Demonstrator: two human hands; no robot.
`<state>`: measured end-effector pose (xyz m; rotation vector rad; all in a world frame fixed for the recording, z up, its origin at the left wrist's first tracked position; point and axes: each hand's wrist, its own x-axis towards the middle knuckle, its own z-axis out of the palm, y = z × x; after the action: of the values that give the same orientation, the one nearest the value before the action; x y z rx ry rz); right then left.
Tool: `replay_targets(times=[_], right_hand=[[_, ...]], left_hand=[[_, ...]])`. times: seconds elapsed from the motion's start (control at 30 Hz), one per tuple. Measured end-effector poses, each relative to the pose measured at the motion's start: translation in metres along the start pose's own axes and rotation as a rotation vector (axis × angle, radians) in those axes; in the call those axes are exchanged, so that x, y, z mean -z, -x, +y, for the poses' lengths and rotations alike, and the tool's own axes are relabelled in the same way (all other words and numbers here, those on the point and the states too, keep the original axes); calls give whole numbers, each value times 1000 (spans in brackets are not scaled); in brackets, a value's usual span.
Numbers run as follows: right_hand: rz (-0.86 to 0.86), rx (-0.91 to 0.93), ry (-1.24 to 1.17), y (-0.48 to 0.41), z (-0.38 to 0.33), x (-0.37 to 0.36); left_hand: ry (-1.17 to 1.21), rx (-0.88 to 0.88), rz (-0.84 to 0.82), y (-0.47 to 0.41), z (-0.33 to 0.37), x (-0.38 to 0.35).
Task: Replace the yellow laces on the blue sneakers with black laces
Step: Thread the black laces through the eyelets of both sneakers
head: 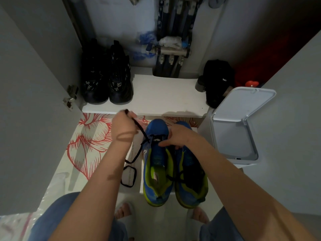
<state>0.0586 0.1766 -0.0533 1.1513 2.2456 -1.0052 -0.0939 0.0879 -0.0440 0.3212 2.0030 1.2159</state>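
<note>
Two blue sneakers with lime-green lining stand side by side on the floor, toes pointing away from me: the left sneaker (156,160) and the right sneaker (190,173). A black lace (139,126) runs taut from the left sneaker's front eyelets up to my left hand (124,124), which pinches its end. The rest of the lace loops loosely on the floor beside the shoe. My right hand (175,136) rests on the left sneaker near its front eyelets, fingers curled over the upper. The right sneaker carries black lacing across its opening. No yellow lace is in view.
A white bin (232,134) with its lid raised stands right of the sneakers. A white cabinet shelf (165,94) ahead holds a pair of black shoes (107,75) and a black bag (217,80). A red-flowered mat (90,141) lies at left. An open cabinet door (34,101) stands at left.
</note>
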Motion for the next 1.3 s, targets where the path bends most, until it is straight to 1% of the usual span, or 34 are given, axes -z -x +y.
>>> replay_targets(times=[0.07, 0.13, 0.17, 0.23, 0.3, 0.33, 0.37, 0.43, 0.47, 0.5, 0.57, 0.63, 0.67, 0.77, 0.83, 0.87, 0.9, 0.93, 0.97, 1.0, 1.03, 1.07, 1.1, 1.13, 1.17, 1.23, 1.3], right_hand=[[-34, 2, -23, -4, 4, -4], [-26, 16, 5, -6, 3, -5], [-32, 18, -1, -7, 2, -5], [-28, 19, -4, -7, 2, -6], [-27, 21, 6, -5, 2, -5], [6, 37, 4, -5, 1, -4], [69, 71, -36, -7, 0, -5], [239, 165, -225, -11, -7, -8], [315, 229, -284, -13, -13, -10], [362, 297, -252, -16, -19, -14], [360, 385, 3, -23, -28, -31], [291, 374, 280, -27, -32, -48], [267, 349, 357, -28, -32, -53], [293, 318, 392, -33, -32, -57], [302, 328, 368, -33, -33, -53], [287, 313, 329, -31, -35, -52], [262, 282, 238, -33, -36, -52], [236, 241, 87, -30, -39, -50], [211, 192, -115, -28, -44, -46], [189, 150, -343, -25, -50, -39], [164, 110, -550, -21, -56, -29], [154, 79, -703, -16, -62, -18], [166, 72, -831, -10, -67, -6], [200, 105, -949, -3, -70, 4], [245, 167, -1040, 2, -71, 11], [301, 316, -1122, 15, -71, 22], [303, 408, -1128, 24, -70, 26]], left_hand=[[190, -120, 134, 9, 13, 6], [288, -200, 229, 15, 19, 14], [290, -212, 247, 13, 18, 17], [158, -203, 237, 7, 15, 21], [-56, -129, 160, 7, 16, 25], [-170, -65, 86, 9, 17, 25], [-283, 6, -10, 13, 17, 25], [-453, 168, -201, 24, 19, 21], [-525, 230, -262, 28, 18, 19], [-598, 258, -298, 31, 15, 17], [-720, 209, -282, 26, 4, 12], [-798, 131, -239, 19, -4, 10], [-825, 134, -241, 16, -7, 10], [-882, 259, -317, 16, -7, 10], [-875, 269, -322, 18, -4, 10], [-893, 266, -322, 17, -4, 9], [-888, 285, -323, 17, -5, 8], [-882, 300, -330, 18, -5, 8], [-928, 289, -328, 16, -6, 7], [-1031, 246, -319, 16, -6, 7], [-1123, 177, -253, 11, -7, 7], [-1140, 139, -167, 10, -6, 8], [-1077, 130, -131, 10, -2, 10], [-932, 111, -151, 10, 3, 10], [-705, 101, -224, 8, 7, 9], [-231, 129, -352, 19, 17, 9], [136, 131, -403, 27, 26, 8]])
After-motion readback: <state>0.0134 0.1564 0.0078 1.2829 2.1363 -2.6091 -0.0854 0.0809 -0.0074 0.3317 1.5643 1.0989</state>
